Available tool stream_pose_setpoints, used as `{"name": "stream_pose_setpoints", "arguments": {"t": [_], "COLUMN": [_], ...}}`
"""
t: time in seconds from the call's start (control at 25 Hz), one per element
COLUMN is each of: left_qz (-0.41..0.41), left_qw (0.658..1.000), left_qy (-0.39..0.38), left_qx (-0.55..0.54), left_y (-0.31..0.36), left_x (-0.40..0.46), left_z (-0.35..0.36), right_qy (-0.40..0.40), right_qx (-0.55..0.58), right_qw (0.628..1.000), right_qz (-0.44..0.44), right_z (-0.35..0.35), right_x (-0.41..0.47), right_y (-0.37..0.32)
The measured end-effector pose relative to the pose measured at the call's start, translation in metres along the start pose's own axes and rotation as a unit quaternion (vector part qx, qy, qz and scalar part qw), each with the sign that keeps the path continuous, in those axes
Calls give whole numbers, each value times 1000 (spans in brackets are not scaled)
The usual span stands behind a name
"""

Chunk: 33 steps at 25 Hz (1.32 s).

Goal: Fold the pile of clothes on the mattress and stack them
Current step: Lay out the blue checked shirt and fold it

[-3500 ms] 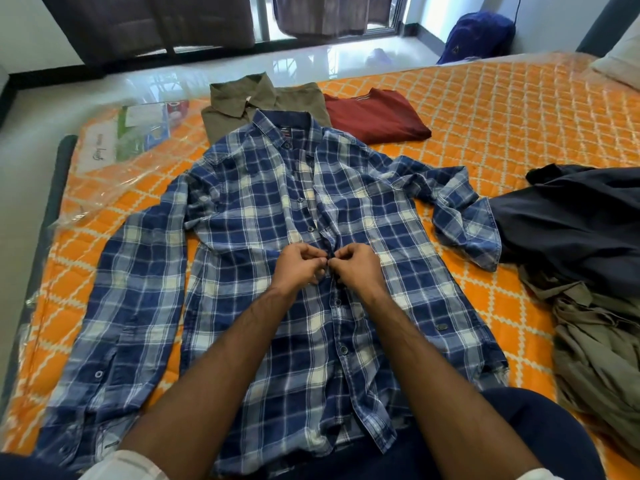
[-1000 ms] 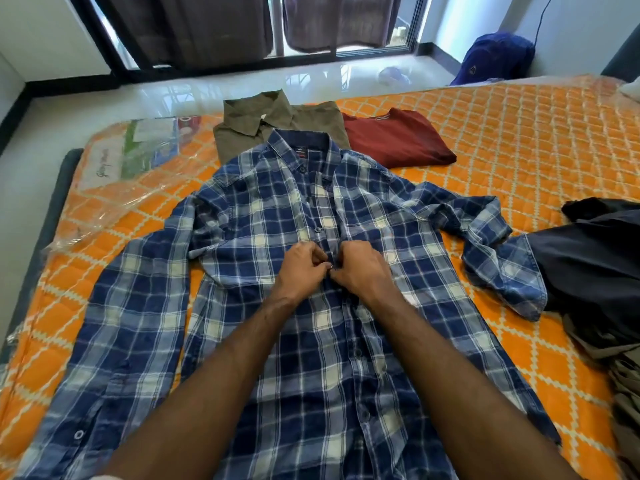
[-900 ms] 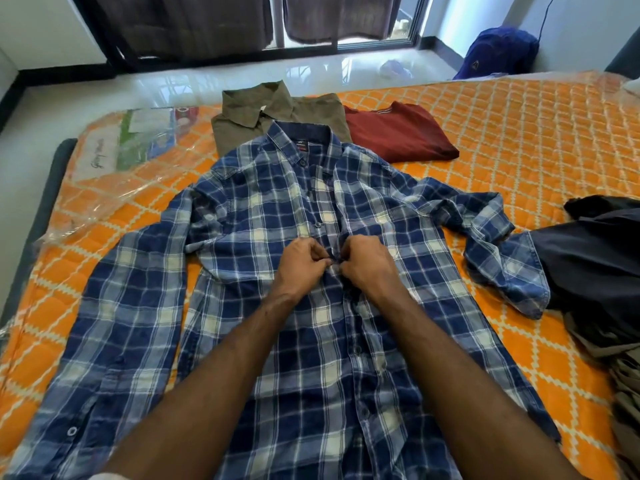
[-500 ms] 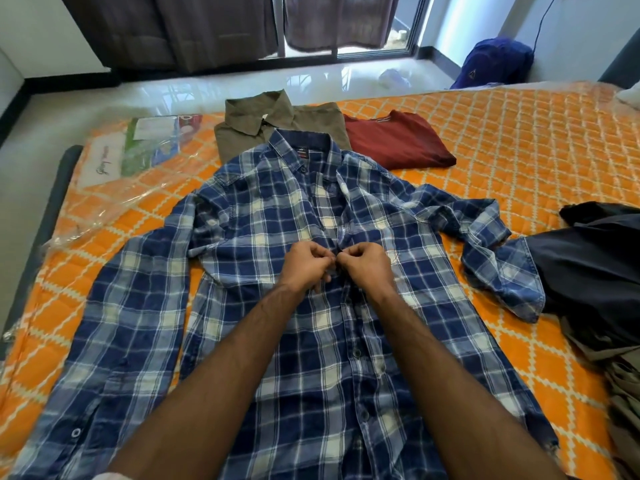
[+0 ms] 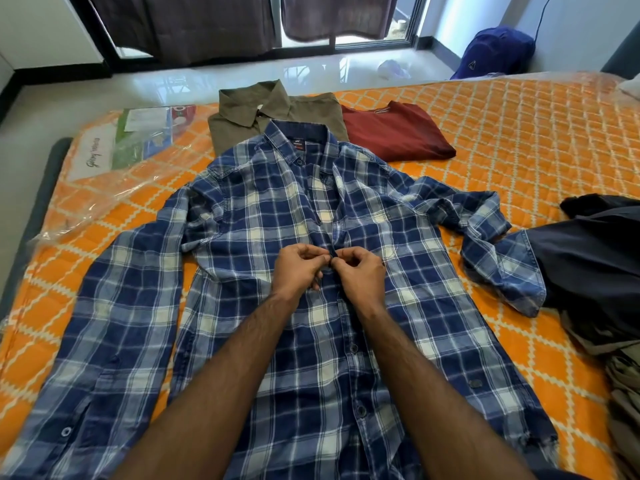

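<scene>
Pinching the soft plaid shirt (image 5: pixel 277 209) placket, left hand (image 5: pixel 299 268), right hand (image 5: pixel 360 277).

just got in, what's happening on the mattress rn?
A person is buttoning a blue plaid shirt spread flat on the orange mattress. The left hand and right hand both pinch its front placket mid-chest. An olive shirt and a red top lie folded beyond it; unfolded clothes wait at right.
</scene>
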<state>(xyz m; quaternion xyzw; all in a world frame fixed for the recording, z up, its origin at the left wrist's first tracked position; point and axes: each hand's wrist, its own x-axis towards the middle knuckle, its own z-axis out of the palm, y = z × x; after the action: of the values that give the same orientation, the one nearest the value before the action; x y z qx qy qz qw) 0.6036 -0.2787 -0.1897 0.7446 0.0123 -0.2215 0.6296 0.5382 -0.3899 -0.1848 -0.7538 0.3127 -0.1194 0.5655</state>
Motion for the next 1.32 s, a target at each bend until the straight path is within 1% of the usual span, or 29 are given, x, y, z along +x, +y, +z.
{"name": "stream_pose_setpoints", "arguments": {"t": [0.24, 0.44, 0.52, 0.68, 0.8, 0.88, 0.96, 1.0, 1.04, 1.08, 1.16, 1.2, 1.24, 1.32], "left_qz": [-12, -12, -4, 26, 60, 58, 34, 38, 64, 96, 153, 171, 179, 176], "left_qw": [999, 999, 1000, 996, 989, 990, 995, 994, 989, 982, 966, 958, 949, 936], "left_qy": [24, 13, 13, 69, 84, 67, 33, 24, 27, 36, 48, 42, 31, 7], "left_qx": [-36, -49, -26, 55, 103, 110, 89, 97, 129, 158, 201, 227, 257, 304], "left_y": [1, 0, 0, -2, -3, -1, 6, 12, 19, 27, 41, 45, 46, 40], "left_x": [-2, -3, -2, -1, -1, -1, 3, 7, 13, 22, 44, 55, 64, 78], "left_z": [2, -3, -3, 8, 12, 9, -2, -8, -14, -19, -21, -19, -17, -13], "right_qy": [-29, -12, -9, -8, -5, -5, -11, -14, -8, -1, -19, -40, -62, -75], "right_qx": [38, -4, -18, -22, -18, 8, 88, 101, 70, 17, -78, -128, -193, -329], "right_qw": [999, 1000, 1000, 1000, 1000, 999, 992, 991, 996, 1000, 989, 978, 965, 930], "right_qz": [11, 7, 7, 19, 21, 46, 87, 85, 49, -10, -128, -159, -167, -145], "right_z": [-4, -1, 1, -1, 0, -4, -14, -17, -19, -17, -5, 5, 14, 22], "right_x": [3, 7, 6, 8, 8, 10, 16, 23, 30, 38, 55, 65, 73, 81], "right_y": [3, 0, -2, -2, -3, -3, -9, -16, -24, -35, -57, -64, -64, -55]}}
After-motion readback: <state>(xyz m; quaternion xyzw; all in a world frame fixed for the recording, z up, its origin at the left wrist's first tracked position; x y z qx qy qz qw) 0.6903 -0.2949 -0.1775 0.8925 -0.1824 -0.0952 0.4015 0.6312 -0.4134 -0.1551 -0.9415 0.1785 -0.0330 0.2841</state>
